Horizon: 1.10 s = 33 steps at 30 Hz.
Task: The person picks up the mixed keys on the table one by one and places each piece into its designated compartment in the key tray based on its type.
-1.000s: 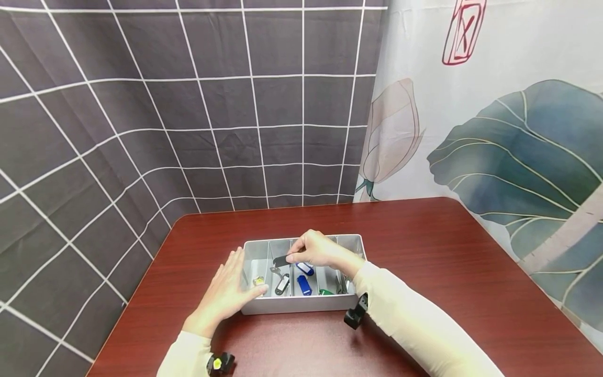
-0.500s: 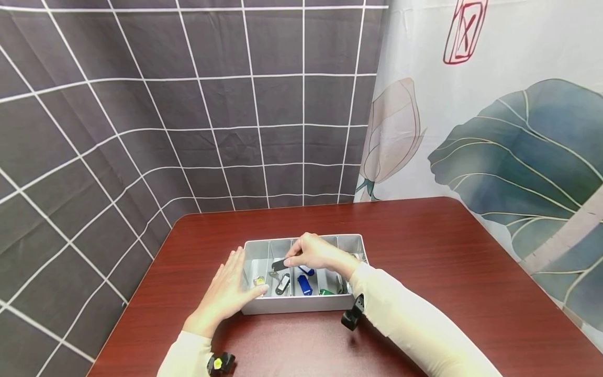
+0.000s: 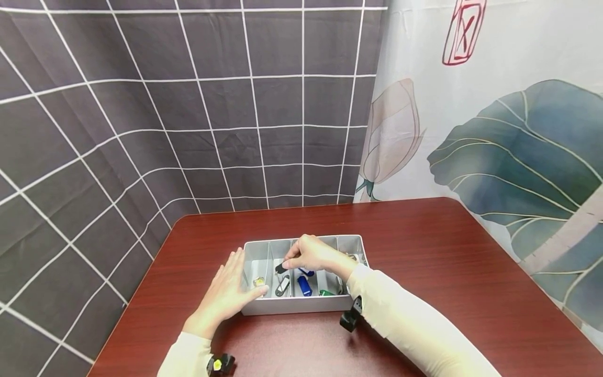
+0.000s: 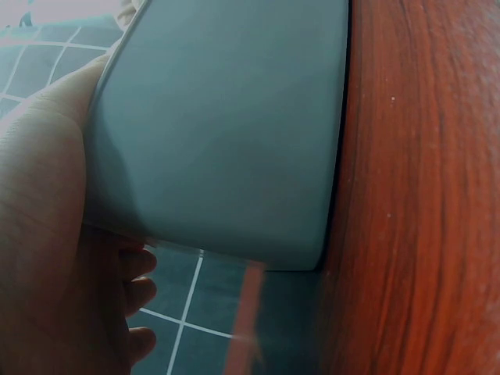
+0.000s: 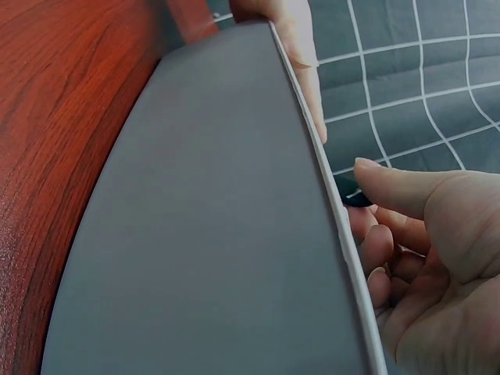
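Observation:
A grey divided tray (image 3: pixel 301 305) holds several keys with plastic tags. My right hand (image 3: pixel 313 254) pinches a black key tag (image 3: pixel 281 268) between thumb and fingers, low over the second compartment from the left. In the right wrist view the black key tag (image 5: pixel 355 191) shows at the tip of the thumb, behind the tray wall. Below it in that compartment lies another black tag with a white label (image 3: pixel 282 286). My left hand (image 3: pixel 228 288) rests along the tray's left end, fingers straight, thumb over the front rim. A yellow tag (image 3: pixel 258 281) lies beside that thumb.
Blue key tags (image 3: pixel 304 286) lie in the middle compartment and a green tag (image 3: pixel 325 292) in the one to its right. More metal keys sit at the tray's right end, partly behind my right forearm. The reddish wooden table (image 3: pixel 405 230) extends around the tray.
My right hand has lowered slightly with the black key tag, which has tilted so less of it shows. The left hand has kept its place at the tray's end.

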{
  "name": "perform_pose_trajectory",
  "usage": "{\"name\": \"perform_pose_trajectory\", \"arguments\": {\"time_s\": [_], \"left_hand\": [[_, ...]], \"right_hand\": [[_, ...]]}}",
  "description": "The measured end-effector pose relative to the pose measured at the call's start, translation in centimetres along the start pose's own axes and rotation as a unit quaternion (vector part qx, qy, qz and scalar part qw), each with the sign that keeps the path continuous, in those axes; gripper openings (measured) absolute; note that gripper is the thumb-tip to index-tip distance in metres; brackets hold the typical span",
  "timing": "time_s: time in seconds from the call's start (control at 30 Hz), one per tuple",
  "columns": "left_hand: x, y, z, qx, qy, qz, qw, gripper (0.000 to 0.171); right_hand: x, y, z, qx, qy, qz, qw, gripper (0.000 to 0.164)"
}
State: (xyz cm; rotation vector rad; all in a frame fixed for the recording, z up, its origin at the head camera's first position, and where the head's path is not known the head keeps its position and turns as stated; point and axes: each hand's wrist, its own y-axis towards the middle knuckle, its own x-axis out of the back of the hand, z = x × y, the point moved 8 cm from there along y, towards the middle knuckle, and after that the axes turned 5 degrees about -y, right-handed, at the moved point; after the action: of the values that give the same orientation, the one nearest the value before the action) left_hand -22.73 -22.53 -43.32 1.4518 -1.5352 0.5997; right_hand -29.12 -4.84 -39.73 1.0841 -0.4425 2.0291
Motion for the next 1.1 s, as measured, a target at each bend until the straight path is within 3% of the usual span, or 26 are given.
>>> {"name": "perform_pose_trajectory", "arguments": {"time_s": [0.33, 0.57, 1.1], "left_hand": [[-0.1, 0.1, -0.1, -0.002, 0.000, -0.002, 1.0000, 0.110], [-0.1, 0.1, -0.1, 0.001, 0.003, -0.001, 1.0000, 0.110], [1.0, -0.2, -0.2, -0.023, 0.009, 0.004, 0.9997, 0.098]], "right_hand": [[1.2, -0.6, 0.0, -0.007, 0.003, -0.013, 1.000, 0.006], [3.6, -1.7, 0.3, 0.017, 0.001, -0.044, 0.999, 0.013], [10.6, -7.5, -2.6, -0.031, 0.034, -0.123, 0.991, 0.017]]}}
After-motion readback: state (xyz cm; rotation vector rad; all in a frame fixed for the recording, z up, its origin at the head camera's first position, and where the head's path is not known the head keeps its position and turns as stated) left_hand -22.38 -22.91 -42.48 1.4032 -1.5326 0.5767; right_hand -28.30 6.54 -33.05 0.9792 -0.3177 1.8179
